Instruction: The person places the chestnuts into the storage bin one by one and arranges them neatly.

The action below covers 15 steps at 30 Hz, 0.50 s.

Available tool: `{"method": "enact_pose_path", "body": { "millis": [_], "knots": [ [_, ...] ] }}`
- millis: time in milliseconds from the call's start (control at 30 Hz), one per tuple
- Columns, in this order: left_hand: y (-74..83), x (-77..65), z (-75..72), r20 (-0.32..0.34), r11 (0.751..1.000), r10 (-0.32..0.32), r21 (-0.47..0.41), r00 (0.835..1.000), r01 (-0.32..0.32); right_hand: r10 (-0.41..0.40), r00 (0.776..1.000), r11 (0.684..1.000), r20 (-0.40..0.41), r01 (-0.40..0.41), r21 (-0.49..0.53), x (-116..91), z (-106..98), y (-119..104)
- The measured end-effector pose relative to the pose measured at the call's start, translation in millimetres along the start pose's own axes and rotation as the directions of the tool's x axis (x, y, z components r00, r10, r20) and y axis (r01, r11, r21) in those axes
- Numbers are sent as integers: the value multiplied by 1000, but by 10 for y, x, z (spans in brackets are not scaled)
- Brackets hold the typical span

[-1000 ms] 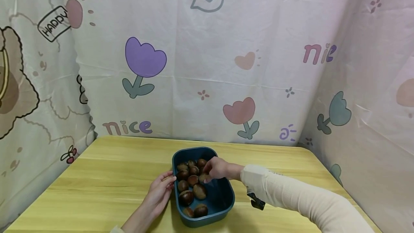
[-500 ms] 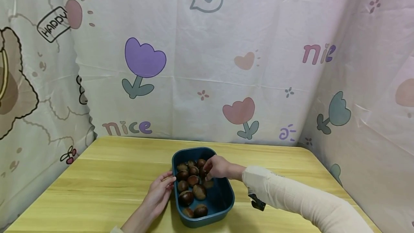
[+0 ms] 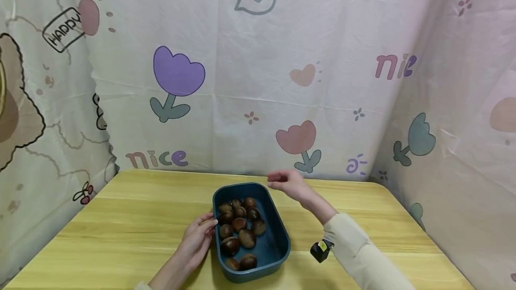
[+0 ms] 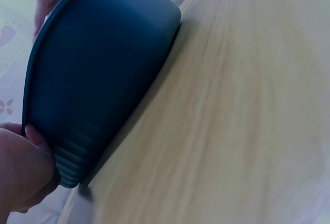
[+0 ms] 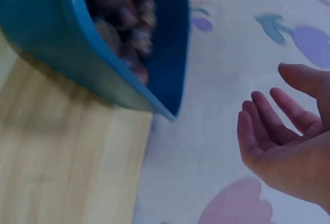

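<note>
A dark blue rectangular box (image 3: pixel 275 254) stands on the table with several brown chestnuts (image 3: pixel 247 238) inside. Most of them lie along its left side and far end. My left hand (image 3: pixel 197 241) holds the box's left rim; the left wrist view shows this hand (image 4: pixel 26 170) at the corner of the ribbed wall. Raised beyond the far right corner of the box, my right hand (image 3: pixel 291 184) holds nothing. In the right wrist view its fingers (image 5: pixel 264 118) are loosely bent, with the thumb apart from them.
The light wooden table (image 3: pixel 153 209) runs back to a hanging cloth (image 3: pixel 242 66) printed with flowers and words. More of this cloth closes off both sides. A black wrist camera (image 3: pixel 321 250) is strapped at the right sleeve.
My right hand has let go of a chestnut in the box's right part, then lifted up and away past the far rim. The left hand stays at the left rim.
</note>
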<state>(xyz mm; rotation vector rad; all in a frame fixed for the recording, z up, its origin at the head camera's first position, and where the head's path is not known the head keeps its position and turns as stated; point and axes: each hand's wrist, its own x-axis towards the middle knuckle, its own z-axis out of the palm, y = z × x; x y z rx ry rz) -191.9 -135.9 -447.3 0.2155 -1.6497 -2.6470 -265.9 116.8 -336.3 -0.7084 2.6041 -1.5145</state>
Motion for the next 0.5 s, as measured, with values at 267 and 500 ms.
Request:
{"method": "enact_pose_path", "body": {
  "millis": [267,500],
  "knots": [
    [-10,20,-8,12,999,-15,-32,1000,15,25,983,994,-182,-44,-103,-255,-211,299],
    [-8,13,-58,1,998,-35,-47,999,35,49,973,953,-226,-113,-282,-500,-372,601]
  ]
}}
